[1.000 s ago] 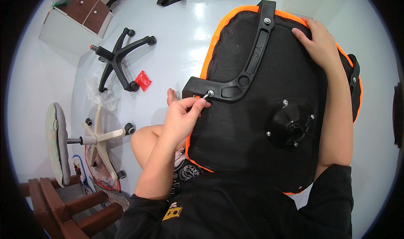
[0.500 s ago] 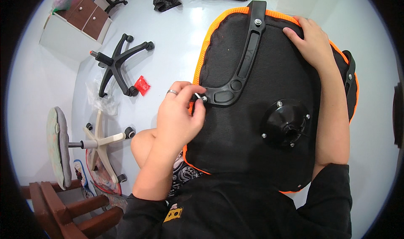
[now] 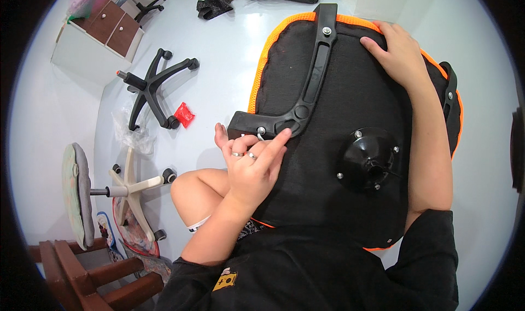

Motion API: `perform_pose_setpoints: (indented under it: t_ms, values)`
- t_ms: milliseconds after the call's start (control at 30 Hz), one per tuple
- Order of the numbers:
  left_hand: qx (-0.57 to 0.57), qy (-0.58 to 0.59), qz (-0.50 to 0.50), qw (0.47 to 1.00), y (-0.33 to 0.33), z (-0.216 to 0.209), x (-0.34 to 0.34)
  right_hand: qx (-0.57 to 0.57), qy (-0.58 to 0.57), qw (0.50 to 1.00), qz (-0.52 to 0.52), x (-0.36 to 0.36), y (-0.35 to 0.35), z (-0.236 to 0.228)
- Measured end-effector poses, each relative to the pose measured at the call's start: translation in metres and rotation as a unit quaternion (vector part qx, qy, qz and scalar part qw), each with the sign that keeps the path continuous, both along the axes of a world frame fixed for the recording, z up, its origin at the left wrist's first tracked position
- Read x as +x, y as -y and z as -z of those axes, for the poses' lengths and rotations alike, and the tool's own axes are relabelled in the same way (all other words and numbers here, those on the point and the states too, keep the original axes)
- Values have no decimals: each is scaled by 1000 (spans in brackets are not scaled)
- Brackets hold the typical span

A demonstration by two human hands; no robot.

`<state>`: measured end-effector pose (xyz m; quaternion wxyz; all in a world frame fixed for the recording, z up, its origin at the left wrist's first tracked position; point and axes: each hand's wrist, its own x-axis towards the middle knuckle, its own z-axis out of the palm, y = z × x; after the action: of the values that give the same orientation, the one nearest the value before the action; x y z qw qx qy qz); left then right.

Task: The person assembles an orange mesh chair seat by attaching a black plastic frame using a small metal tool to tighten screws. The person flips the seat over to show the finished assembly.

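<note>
holds a black chair pad (image 3: 355,86), bolted face up, from centre out toward three o'clock. just below centre, at six o'clock, brings the left hand (image 3: 251,170) to a slim metal key (image 3: 260,138), partly hidden, at a shiny bolt (image 3: 261,130) of the moulded black armrest (image 3: 316,73); stretches one finger out, curls others, cannot tell whether clamped on the key. appears to be turning the bolt, tightening or loosening unclear; calls for seating the key squarely and bracing the pad. shows fibrous cloth, orange mesh edging (image 3: 261,65), a glossy domed mount (image 3: 362,151) at three. at two, clasps the rim with the right hand (image 3: 402,56), fingers hooked over, thumb on the cloth. farther off, shows a smooth cream chair base (image 3: 130,179) near nine; at ten, a crinkled red packet (image 3: 184,115), a spidery black chair base (image 3: 149,85), a boxy cabinet (image 3: 90,48).
</note>
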<state>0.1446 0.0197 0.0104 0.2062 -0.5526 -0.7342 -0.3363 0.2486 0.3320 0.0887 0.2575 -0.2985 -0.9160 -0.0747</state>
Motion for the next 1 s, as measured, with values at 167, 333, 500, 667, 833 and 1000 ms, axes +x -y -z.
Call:
perform_pose_setpoints:
  t_ms: [167,333,500,667,833,1000]
  values:
    - [99,116,-18,988,18,14,-31,-26,-11,1000,10,3,3,-5]
    - [83,258,-81,959,11,-4,-54,0,-25,1000,4,5,5,-6]
    - [-4,232,-33,972,-6,-26,-52,21,-36,999,-7,2,17,-14]
    - [-73,137,-54,986,-11,-38,-11,14,-27,1000,2,3,13,-12]
    - [-18,185,-69,980,7,-11,-13,-2,-27,1000,-10,5,11,-9]
    - [34,309,27,950,28,7,-66,2,-50,998,-24,3,12,-10]
